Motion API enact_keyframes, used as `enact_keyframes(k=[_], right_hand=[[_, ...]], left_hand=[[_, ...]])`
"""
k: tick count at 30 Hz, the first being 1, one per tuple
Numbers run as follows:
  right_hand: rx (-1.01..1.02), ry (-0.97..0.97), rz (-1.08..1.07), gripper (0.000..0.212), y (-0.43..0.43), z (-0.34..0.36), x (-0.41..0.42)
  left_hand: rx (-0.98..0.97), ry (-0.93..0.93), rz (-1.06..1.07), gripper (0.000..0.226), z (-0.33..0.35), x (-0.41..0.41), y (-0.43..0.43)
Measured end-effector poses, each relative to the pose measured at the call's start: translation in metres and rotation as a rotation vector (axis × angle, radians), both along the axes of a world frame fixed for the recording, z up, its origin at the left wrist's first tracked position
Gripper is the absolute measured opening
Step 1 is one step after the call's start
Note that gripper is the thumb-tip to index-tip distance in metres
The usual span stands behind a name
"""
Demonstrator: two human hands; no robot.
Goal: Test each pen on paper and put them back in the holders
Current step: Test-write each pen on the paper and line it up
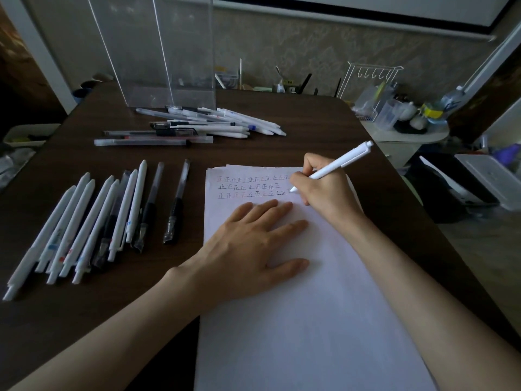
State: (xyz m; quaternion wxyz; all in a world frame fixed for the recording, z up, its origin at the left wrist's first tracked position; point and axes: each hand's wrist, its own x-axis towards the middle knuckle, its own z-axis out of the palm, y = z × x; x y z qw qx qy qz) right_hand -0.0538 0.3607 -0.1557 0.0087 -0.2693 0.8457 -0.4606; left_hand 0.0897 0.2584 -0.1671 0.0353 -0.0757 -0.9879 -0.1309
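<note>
Duly logged: white pen (341, 162) clamped in right hand (324, 193) grip, tip on paper (310, 320) at third row of marks (253, 194); left hand (253, 244) flat, fingers straight, pinning it; likely fault, fresh ink smeared by writing palm.

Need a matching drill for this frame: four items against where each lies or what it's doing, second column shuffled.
1. left hand
2. right hand
3. row of pens
4. pile of pens

A. grips the white pen
B. lies in front of the clear holder
C. rests flat on the paper
D. lies left of the paper

Pairs: 1-C, 2-A, 3-D, 4-B
</note>
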Motion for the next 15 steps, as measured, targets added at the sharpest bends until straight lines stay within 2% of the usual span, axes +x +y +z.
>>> enact_keyframes(k=[4,15], right_hand=[[0.021,0.033,-0.023,0.022,-0.0007,-0.0003,-0.0008],[-0.001,-0.043,0.056,0.021,0.0013,0.0029,0.0027]], left_hand=[[0.004,0.008,0.004,0.068,-0.0014,-0.0002,-0.0007],[0.014,0.016,-0.003,0.068,-0.0006,0.0006,-0.0003]])
